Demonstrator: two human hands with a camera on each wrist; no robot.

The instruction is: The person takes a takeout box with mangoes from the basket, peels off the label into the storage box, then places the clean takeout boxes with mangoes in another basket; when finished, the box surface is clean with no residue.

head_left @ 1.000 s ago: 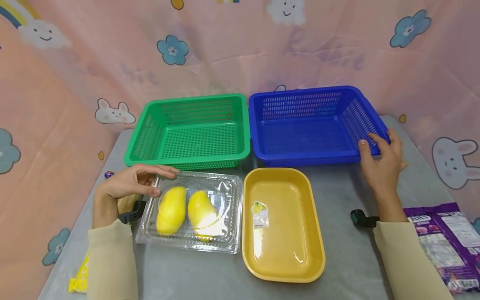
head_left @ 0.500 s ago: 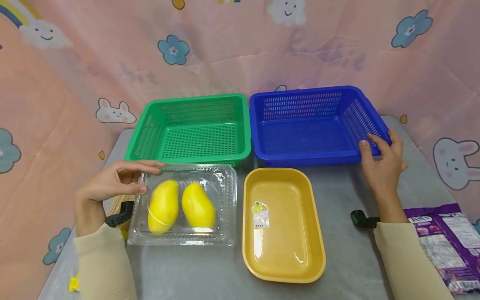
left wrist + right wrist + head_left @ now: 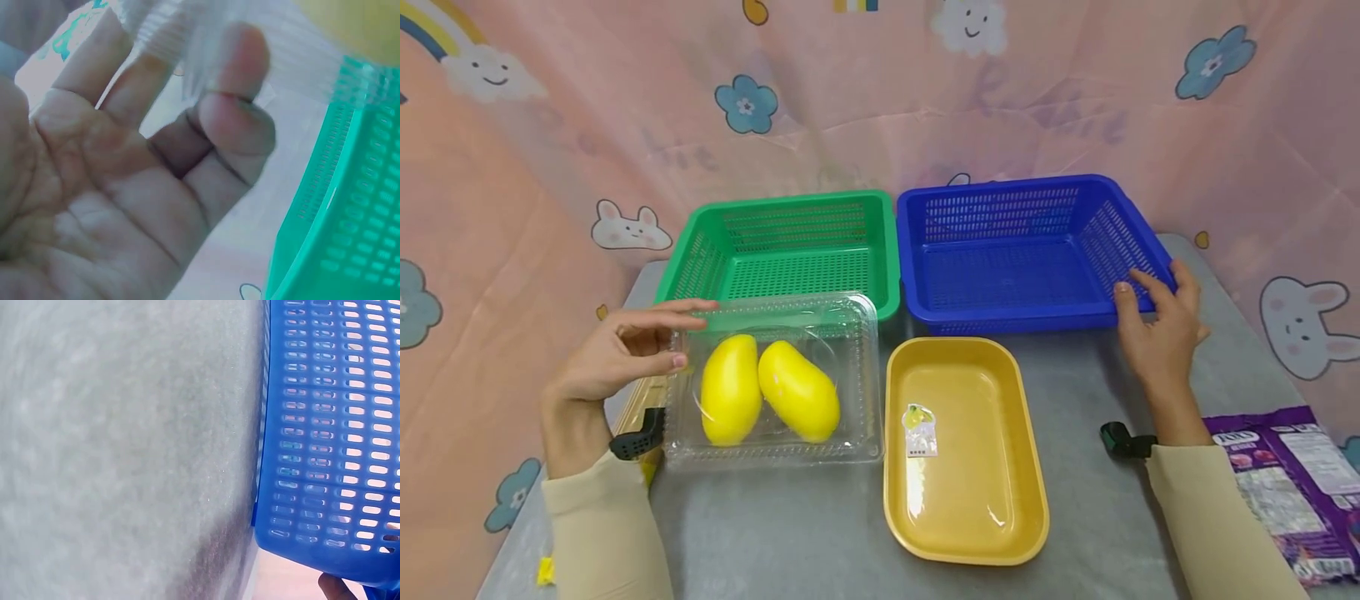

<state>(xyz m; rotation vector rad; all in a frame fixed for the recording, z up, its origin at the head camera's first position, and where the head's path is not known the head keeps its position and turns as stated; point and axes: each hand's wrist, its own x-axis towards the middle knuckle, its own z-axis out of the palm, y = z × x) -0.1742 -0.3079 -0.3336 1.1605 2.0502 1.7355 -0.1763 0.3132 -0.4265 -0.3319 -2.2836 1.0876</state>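
My left hand (image 3: pixel 617 350) pinches the left edge of a clear plastic clamshell box (image 3: pixel 857 400) between thumb and fingers. Two yellow mangoes (image 3: pixel 730 392) lie inside it, the right one slanted. The box is tilted, and its far edge overlaps the front of the green basket (image 3: pixel 775 200). In the left wrist view, the ribbed plastic passes between the thumb (image 3: pixel 237 125) and a finger. My right hand (image 3: pixel 1165 333) grips the near right corner of the blue basket (image 3: pixel 1015 317). Only one fingertip (image 3: pixel 334 587) shows by that corner in the right wrist view.
A yellow tray (image 3: pixel 970 467) with a fruit sticker (image 3: pixel 920 429) stands in front of the baskets. At the right lies a purple packet (image 3: pixel 1292 492). Yellow packaging (image 3: pixel 546 571) is partly hidden by my left sleeve. A patterned pink cloth (image 3: pixel 880 100) hangs behind the grey table (image 3: pixel 775 533).
My left hand has lifted and tilted the clamshell box, moving it toward the green basket. Inside it the mangoes have shifted, the right one leaning over. My right hand has stayed at the blue basket.
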